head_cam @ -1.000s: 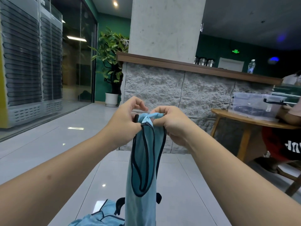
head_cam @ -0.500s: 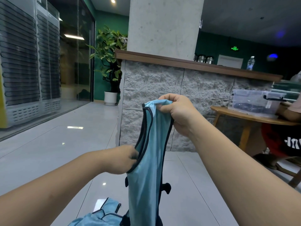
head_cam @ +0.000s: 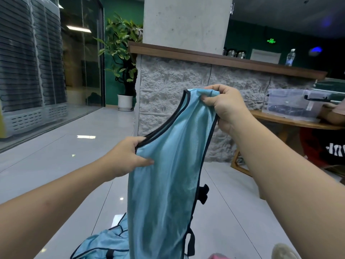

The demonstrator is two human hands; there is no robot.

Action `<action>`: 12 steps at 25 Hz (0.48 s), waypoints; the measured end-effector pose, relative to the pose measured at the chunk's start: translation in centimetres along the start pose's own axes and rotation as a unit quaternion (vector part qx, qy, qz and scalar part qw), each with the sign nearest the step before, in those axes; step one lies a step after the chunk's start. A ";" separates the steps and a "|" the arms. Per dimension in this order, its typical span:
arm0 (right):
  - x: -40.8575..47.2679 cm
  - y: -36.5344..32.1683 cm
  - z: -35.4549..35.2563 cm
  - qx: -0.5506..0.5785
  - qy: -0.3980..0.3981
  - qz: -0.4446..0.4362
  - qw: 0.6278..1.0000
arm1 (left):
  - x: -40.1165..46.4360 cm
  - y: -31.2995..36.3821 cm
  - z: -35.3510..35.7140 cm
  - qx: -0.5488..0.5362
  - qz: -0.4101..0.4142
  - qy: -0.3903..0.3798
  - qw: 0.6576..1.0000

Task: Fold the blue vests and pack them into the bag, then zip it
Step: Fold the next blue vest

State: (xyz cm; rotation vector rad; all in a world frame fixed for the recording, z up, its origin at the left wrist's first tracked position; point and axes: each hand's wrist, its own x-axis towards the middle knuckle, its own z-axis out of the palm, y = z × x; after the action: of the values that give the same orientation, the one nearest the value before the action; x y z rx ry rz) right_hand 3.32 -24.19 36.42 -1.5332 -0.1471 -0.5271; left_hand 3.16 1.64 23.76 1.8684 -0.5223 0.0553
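1. Head view: my right hand [head_cam: 226, 107] is shut tight on the top of the blue vest [head_cam: 168, 174], pinching the bunched shoulder part up high. My left hand [head_cam: 127, 156] is lower and is shut on the dark edge of the arm hole.
2. The vest is up in the air between my hands, in front of the stone counter [head_cam: 186, 94]. Nothing carries it but my hands. Its bottom runs out of the picture.
3. The vest hangs long-ways, up and down, with the top tipped a bit to my right. The shoulder end points up and the bottom end points at the floor [head_cam: 65, 156].
4. What could go wrong, I think: the cloth looks thin and slippery, so it could slide out of my left pinch and bunch up.
5. The black side straps [head_cam: 203, 193] dangle loose. They could catch in a fold.
6. Another vest [head_cam: 104, 243] lies crumpled on the floor below. The hanging end could drag on it and tangle.
7. I cannot see the bag.
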 end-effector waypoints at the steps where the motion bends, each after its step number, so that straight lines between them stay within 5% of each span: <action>1: 0.0 -0.1 0.0 0.018 0.007 0.003 1.000 | 0.1 -0.2 -0.2 -0.062 -0.006 0.005 0.998; 4: -0.1 -0.4 -0.2 0.071 0.007 0.014 0.997 | -0.4 -0.4 -0.9 -0.222 -0.089 -0.044 0.970; 8: 0.3 0.4 0.1 0.105 -0.024 0.030 0.994 | -1.6 -1.0 -1.0 -0.264 -0.179 -0.145 0.937; 12: 1.7 3.7 0.6 0.152 -0.004 0.085 0.985 | -2.0 -1.0 -0.5 -0.320 -0.234 -0.154 0.905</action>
State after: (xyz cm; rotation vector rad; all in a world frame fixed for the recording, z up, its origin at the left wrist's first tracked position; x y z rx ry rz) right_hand 6.49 -24.18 33.84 -1.2368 -0.0963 -0.3460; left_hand 1.83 3.03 22.43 1.3039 -0.2415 -0.6677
